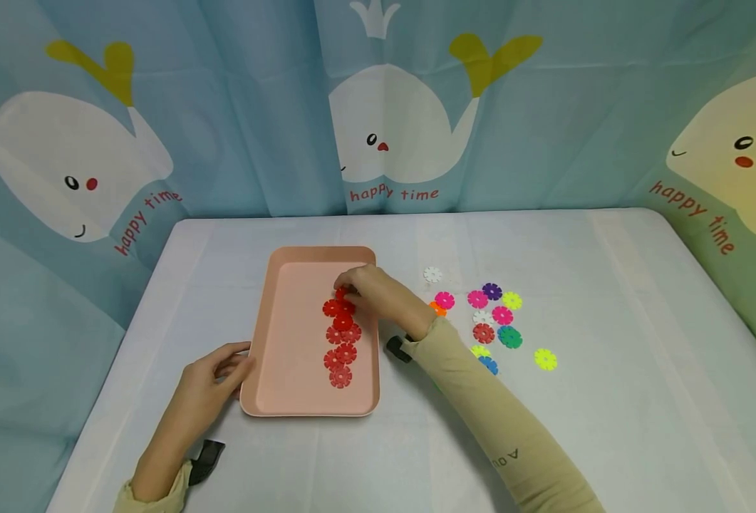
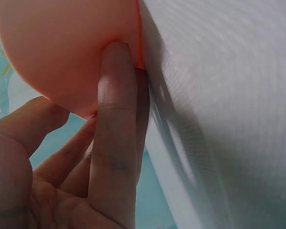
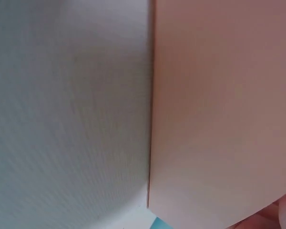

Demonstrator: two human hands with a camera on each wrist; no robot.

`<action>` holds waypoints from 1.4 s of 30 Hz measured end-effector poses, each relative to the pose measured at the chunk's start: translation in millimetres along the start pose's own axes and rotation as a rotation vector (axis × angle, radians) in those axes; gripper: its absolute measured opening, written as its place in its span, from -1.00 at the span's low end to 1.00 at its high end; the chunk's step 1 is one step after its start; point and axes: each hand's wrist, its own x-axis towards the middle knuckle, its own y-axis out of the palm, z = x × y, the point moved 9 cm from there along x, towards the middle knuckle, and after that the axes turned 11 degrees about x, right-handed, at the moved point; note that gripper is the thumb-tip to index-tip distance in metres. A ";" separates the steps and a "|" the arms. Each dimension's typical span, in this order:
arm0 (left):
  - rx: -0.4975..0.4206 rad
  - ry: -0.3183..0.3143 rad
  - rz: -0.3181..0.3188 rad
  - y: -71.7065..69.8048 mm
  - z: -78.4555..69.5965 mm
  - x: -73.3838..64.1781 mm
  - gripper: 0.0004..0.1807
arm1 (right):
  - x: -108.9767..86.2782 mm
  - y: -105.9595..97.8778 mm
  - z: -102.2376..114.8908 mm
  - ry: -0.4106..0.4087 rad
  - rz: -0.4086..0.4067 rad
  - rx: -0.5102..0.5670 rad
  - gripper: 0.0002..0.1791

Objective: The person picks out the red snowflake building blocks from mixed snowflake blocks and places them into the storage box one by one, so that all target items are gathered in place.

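My left hand (image 1: pixel 206 388) holds the left edge of a pink rectangular tray (image 1: pixel 288 320). In the left wrist view the thumb is at the rim and the fingers (image 2: pixel 115 100) press against the outer wall. My right hand (image 1: pixel 378 293) reaches over the tray's right side, with thumb and fingertips pinching a red snowflake disc (image 1: pixel 341 293) at the top of a column of such discs. Several more red discs (image 1: pixel 340 377) lie below it, some overlapping. The right wrist view mostly shows the tray's outer wall (image 3: pixel 214 119), with fingers at the lower right corner.
Right of the tray, loose snowflake discs in mixed colours lie on the white table (image 1: pixel 608 285), among them a green disc (image 1: pixel 509 337), a purple disc (image 1: pixel 492 291) and a red disc (image 1: pixel 483 333). The right forearm covers part of them. A whale-print curtain (image 1: pixel 236 107) hangs behind.
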 end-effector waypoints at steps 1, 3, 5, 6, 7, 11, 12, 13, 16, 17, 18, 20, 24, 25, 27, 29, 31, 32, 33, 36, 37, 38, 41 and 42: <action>-0.004 -0.002 0.002 0.2 0.0 -0.1 -0.56 | 0.0 0.1 0.3 -0.001 0.000 -0.003 -0.80; -0.011 -0.003 0.004 0.6 0.1 -0.1 -0.56 | 0.1 0.3 0.4 -0.003 -0.001 -0.006 -0.80; -0.012 -0.003 0.005 0.8 0.2 0.2 -0.57 | 0.4 0.4 0.5 -0.006 -0.002 -0.006 -0.80; -0.010 -0.003 0.004 0.8 0.2 0.3 -0.57 | 0.5 0.5 0.1 -0.006 -0.002 -0.006 -0.80; -0.008 -0.002 0.004 0.9 0.2 0.4 -0.57 | 0.6 0.6 -0.3 -0.004 -0.002 -0.004 -0.80; 0.002 -0.003 0.004 0.9 0.5 0.6 -0.57 | 1.4 0.8 -0.8 -0.003 0.001 -0.008 -0.79; 0.000 -0.004 0.004 1.0 0.6 0.6 -0.57 | 1.5 0.8 -0.8 -0.001 0.003 -0.009 -0.79; -0.001 -0.004 0.005 1.1 0.6 0.6 -0.57 | 1.8 0.9 -0.7 0.000 0.005 -0.011 -0.78; -0.011 -0.006 0.007 1.4 0.7 0.4 -0.57 | 2.9 1.1 -1.6 0.016 0.011 -0.012 -0.77; -0.014 -0.007 0.008 1.4 0.7 0.4 -0.57 | 3.2 1.0 -1.8 0.021 0.013 -0.013 -0.76; -0.016 -0.007 0.009 1.5 0.6 0.4 -0.57 | 3.5 1.0 -2.0 0.027 0.014 -0.016 -0.75; -0.016 -0.006 0.008 1.4 0.6 0.5 -0.57 | 4.1 0.7 -2.7 0.036 0.014 -0.021 -0.74; -0.005 -0.001 0.004 1.4 0.5 0.6 -0.58 | 4.4 0.1 -3.7 0.049 0.013 -0.024 -0.69; -0.003 0.001 0.003 1.5 0.5 0.7 -0.58 | 4.2 -0.1 -3.8 0.051 0.011 -0.022 -0.68; 0.000 0.003 0.000 1.5 0.4 0.7 -0.58 | 3.9 -0.5 -3.7 0.050 0.004 -0.015 -0.66; 0.000 0.005 -0.003 1.5 0.4 0.8 -0.58 | 3.3 -1.1 -3.0 0.043 -0.005 -0.013 -0.65; -0.006 0.004 -0.002 1.6 0.4 0.8 -0.58 | 2.7 -1.6 -2.4 0.037 -0.012 -0.011 -0.64; -0.009 0.003 -0.001 1.7 0.4 0.8 -0.58 | 2.5 -1.9 -2.3 0.035 -0.015 -0.010 -0.63; -0.012 0.002 0.000 1.8 0.5 0.7 -0.58 | 2.4 -2.2 -2.2 0.034 -0.017 -0.011 -0.63; -0.016 -0.001 0.003 1.7 0.7 0.5 -0.57 | 1.7 -3.6 -1.9 0.039 -0.024 -0.007 -0.61; -0.014 -0.001 0.003 1.5 0.7 0.5 -0.57 | 1.5 -4.2 -1.6 0.039 -0.026 -0.005 -0.61; -0.011 -0.001 0.003 1.4 0.8 0.4 -0.57 | 1.4 -4.8 -1.0 0.038 -0.028 -0.004 -0.61; -0.003 -0.002 0.001 1.0 1.2 0.2 -0.56 | 0.2 -6.5 1.3 0.028 -0.032 -0.007 -0.61; -0.003 -0.001 0.002 0.9 1.3 0.1 -0.56 | -0.3 -7.1 2.1 0.024 -0.033 -0.008 -0.62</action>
